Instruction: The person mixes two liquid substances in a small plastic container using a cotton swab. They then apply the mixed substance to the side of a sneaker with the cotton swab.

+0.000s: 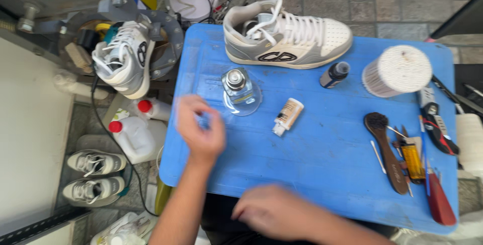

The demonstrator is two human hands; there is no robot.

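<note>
1. Blue plastic makes up the counter [322, 174], scuffed and crowded along its right side. The left hand [201, 126] hangs over its left part, blurred, fingers curled inward; whether they pinch something small I cannot tell.
2. Just beside that hand, up and to the right, stands a clear glass bottle [240, 93] with a metal spray top, upright and untouched. A small white tube [288, 116] lies on its side a little further right.
3. The right hand [274, 210] rests low at the counter's near edge, also blurred, loosely curled and seemingly empty.
4. The grey and white sneaker [287, 36] sits at the far edge, laced, toe pointing right, apart from both hands.
5. Judging by the layout, this looks like the stage of picking up a cleaning product. Reaching for the glass bottle would call for a short, steady move, since it looks easy to knock.
6. Open room lies in the middle of the counter, between the tube and the wooden brush [387, 149]. The right edge is tight: a tub of cotton swabs [397, 70], a small dark bottle [334, 74] and assorted tools.
7. Off the left edge, a second sneaker [123, 58] sits on a machine, and white jugs [136, 134] with red caps stand on the floor below.
</note>
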